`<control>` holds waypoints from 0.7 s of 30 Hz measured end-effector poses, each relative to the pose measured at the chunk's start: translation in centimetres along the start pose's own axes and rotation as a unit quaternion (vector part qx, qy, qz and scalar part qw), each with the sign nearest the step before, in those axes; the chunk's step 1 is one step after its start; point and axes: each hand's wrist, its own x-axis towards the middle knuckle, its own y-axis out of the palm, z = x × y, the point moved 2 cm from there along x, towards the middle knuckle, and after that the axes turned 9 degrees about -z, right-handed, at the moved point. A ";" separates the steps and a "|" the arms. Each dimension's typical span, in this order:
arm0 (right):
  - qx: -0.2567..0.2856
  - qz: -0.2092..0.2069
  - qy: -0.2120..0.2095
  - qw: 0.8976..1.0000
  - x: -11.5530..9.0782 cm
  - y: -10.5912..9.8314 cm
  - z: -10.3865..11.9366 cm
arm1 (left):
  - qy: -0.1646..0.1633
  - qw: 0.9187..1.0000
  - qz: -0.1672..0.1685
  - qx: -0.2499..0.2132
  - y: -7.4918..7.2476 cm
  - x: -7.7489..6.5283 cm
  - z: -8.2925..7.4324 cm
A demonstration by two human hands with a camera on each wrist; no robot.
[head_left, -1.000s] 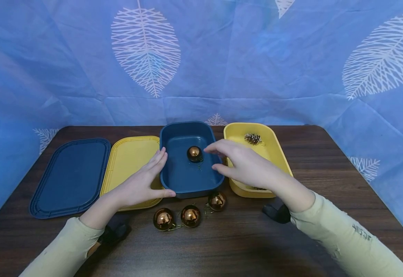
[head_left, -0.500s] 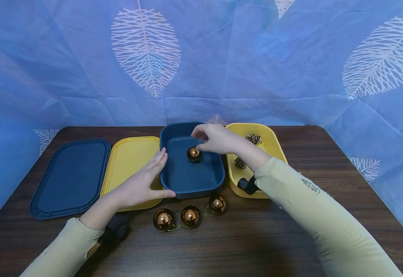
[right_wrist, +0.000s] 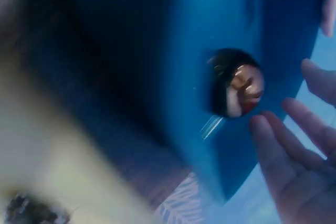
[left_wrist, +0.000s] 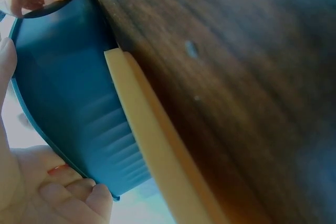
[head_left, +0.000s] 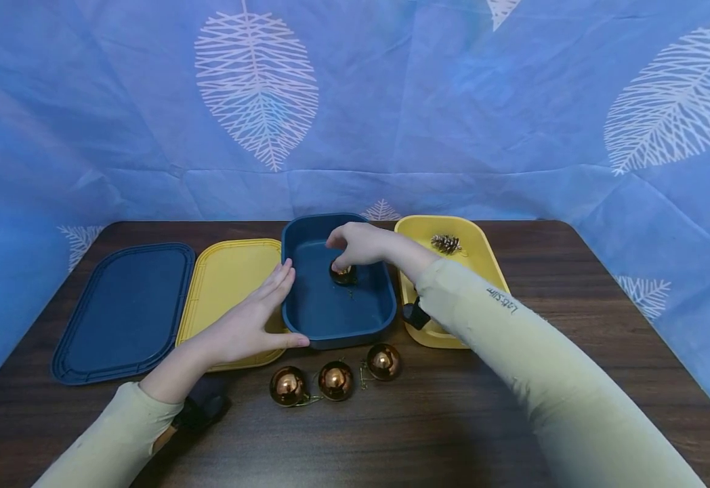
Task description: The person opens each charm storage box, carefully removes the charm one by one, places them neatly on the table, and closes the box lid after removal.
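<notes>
A dark blue tub [head_left: 337, 315] stands mid-table, with one shiny bronze bauble [right_wrist: 239, 83] on its floor. My right hand [head_left: 361, 245] reaches down into the tub over this bauble. Its thumb overlaps the bauble in the head view, and in the right wrist view its fingers are spread close beside it. My left hand [head_left: 248, 318] lies along the tub's left wall, fingers straight, thumb at the near corner. Just in front of the tub, three more bronze baubles with gold strings, a left one [head_left: 288, 386], a middle one [head_left: 335, 380] and a right one [head_left: 383, 361], rest on the table.
Right of the blue tub is a yellow tub [head_left: 416, 234] holding a pine cone [head_left: 446, 244], partly covered by my right forearm. A yellow lid [head_left: 227, 278] and a dark blue lid [head_left: 126, 308] lie flat on the left.
My right hand has moved left and down from the blue tub's right edge to the bauble inside. The left hand has stayed on the tub.
</notes>
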 end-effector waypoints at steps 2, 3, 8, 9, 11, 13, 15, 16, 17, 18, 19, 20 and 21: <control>-0.015 0.001 0.000 1.000 0.5 0.0 0.4 | 0.001 1.000 0.000 0.002 0.0 0.0 0.1; -0.026 0.001 0.000 1.000 0.7 0.1 0.4 | 0.002 1.000 0.000 0.003 0.0 0.0 0.1; -0.087 0.014 0.012 0.996 1.4 0.1 0.3 | 0.002 1.000 -0.001 0.002 0.0 0.0 0.1; -0.092 0.018 0.016 0.995 1.4 0.1 0.2 | 0.002 1.000 -0.002 0.001 -0.1 0.0 0.1; -0.095 0.025 0.022 0.995 1.5 0.1 0.1 | 0.003 1.000 -0.002 0.003 0.0 0.0 0.1; -0.094 0.030 0.025 0.995 1.5 0.1 0.0 | 0.002 1.000 -0.002 0.005 0.0 0.0 0.1; -0.095 0.033 0.024 0.995 1.6 0.2 0.1 | 0.002 1.000 -0.003 0.006 0.0 0.0 0.1; -0.095 0.034 0.023 0.995 1.5 0.3 0.1 | 0.003 1.000 -0.003 0.007 0.0 0.0 0.0; -0.094 0.034 0.021 0.995 1.5 0.3 0.1 | 0.004 1.000 -0.004 0.006 0.0 0.0 0.1; -0.094 0.033 0.019 0.995 1.5 0.3 0.1 | 0.002 1.000 -0.004 0.005 0.0 0.0 0.1; -0.093 0.030 0.017 0.995 1.5 0.4 0.1 | 0.002 1.000 -0.004 0.004 0.0 0.0 0.1; -0.093 0.028 0.016 0.995 1.5 0.4 0.1 | 0.002 1.000 -0.003 0.003 0.0 0.0 0.1; -0.092 0.025 0.015 0.995 1.5 0.4 0.1 | 0.001 1.000 -0.002 0.002 0.0 0.0 0.1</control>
